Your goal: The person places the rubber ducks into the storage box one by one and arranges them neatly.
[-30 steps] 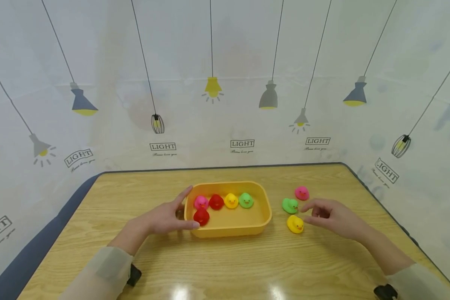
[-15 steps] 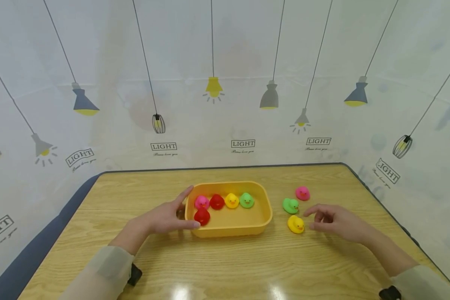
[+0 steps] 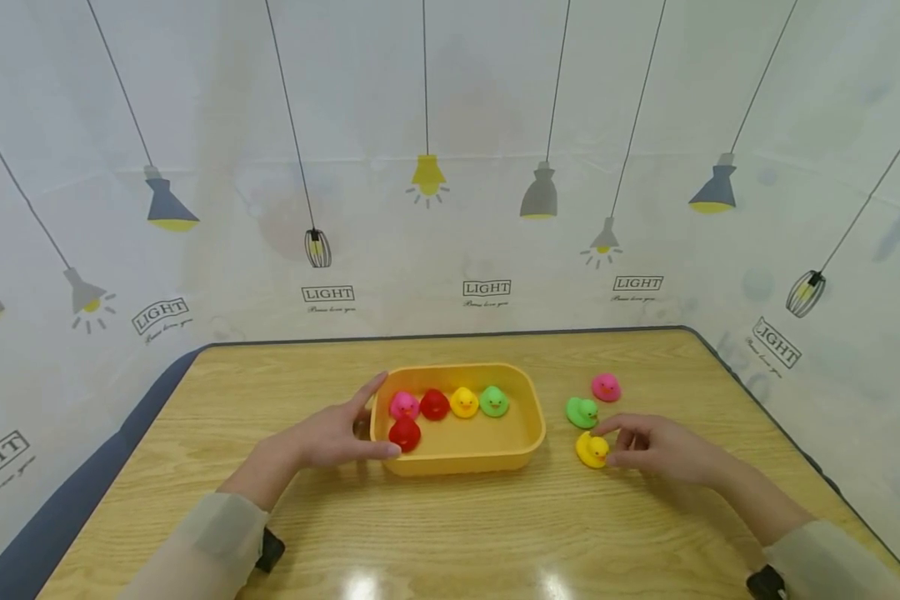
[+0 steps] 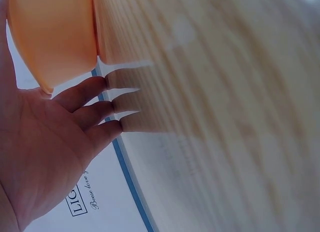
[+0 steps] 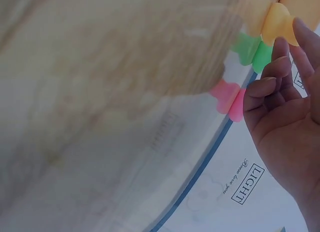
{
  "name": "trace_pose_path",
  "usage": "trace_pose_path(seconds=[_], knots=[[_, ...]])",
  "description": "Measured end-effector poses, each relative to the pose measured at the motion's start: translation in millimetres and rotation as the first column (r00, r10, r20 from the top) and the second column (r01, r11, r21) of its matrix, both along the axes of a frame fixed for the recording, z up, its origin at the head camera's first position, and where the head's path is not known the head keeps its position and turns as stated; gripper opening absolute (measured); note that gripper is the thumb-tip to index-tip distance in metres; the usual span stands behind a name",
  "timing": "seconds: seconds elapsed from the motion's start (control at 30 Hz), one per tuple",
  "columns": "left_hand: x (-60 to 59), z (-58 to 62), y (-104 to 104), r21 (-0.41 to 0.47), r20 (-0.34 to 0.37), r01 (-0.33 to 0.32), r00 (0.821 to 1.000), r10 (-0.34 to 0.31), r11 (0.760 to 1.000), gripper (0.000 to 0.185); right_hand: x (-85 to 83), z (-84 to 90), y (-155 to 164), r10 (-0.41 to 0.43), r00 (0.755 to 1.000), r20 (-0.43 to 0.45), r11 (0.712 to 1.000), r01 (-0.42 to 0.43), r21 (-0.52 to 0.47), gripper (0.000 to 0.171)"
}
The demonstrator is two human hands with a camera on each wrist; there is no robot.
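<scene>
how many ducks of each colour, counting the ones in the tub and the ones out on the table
red: 2, both in the yellow tub ()
pink: 2, one in the tub, one on the table
yellow: 2, one in the tub, one at the right hand's fingertips
green: 2, one in the tub, one on the table
total: 8 ducks

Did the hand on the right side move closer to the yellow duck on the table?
Yes. The right hand slid left toward the yellow duck and its fingertips now touch it; the duck stayed put beside the tub.
</scene>
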State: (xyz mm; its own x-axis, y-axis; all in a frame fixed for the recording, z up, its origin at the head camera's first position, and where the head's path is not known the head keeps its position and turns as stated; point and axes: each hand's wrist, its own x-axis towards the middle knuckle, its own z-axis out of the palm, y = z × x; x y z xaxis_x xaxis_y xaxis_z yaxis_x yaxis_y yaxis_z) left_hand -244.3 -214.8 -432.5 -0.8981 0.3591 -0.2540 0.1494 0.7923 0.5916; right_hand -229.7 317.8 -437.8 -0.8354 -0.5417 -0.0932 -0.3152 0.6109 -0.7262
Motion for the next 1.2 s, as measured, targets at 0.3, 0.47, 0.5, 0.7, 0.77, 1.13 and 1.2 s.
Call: trace_pose_path(seconds=[0.3, 0.47, 0.5, 0.7, 0.77, 1.13, 1.2], knots=[[-0.9, 0.9, 0, 0.004, 0.014, -0.009, 1.0, 0.008, 1.0, 0.124, -3.9, 0.2, -6, -0.04, 0.999, -0.008, 0.999, 0.04, 0.026, 0.036], [-1.1, 1.0, 0, 0.009, 0.015, -0.008, 1.0, 0.008, 1.0, 0.123, -4.2, 0.2, -11, -0.044, 0.999, -0.017, 0.998, 0.045, 0.036, 0.036], [-1.0, 1.0, 0, 0.011, 0.016, -0.009, 1.0, 0.009, 1.0, 0.124, -4.2, -0.3, -12, -0.047, 0.999, -0.013, 0.998, 0.048, 0.035, 0.036], [-0.5, 0.3, 0, 0.011, 0.019, -0.013, 1.0, 0.013, 1.0, 0.124, -4.7, -2.9, -13, -0.047, 0.999, 0.011, 0.999, 0.047, 0.018, 0.036], [-0.4, 0.4, 0, 0.013, 0.018, -0.013, 1.0, 0.013, 1.0, 0.123, -5.0, -3.3, -12, -0.04, 0.999, 0.019, 0.999, 0.04, 0.008, 0.036], [0.6, 0.6, 0, 0.012, 0.013, -0.011, 1.0, 0.011, 1.0, 0.124, -3.9, -2.3, -13, -0.047, 0.999, 0.004, 0.999, 0.047, 0.011, 0.035], [0.4, 0.0, 0, 0.011, 0.012, -0.011, 1.0, 0.011, 1.0, 0.124, -2.5, 0.1, -14, -0.046, 0.999, -0.018, 0.999, 0.046, -0.001, 0.034]])
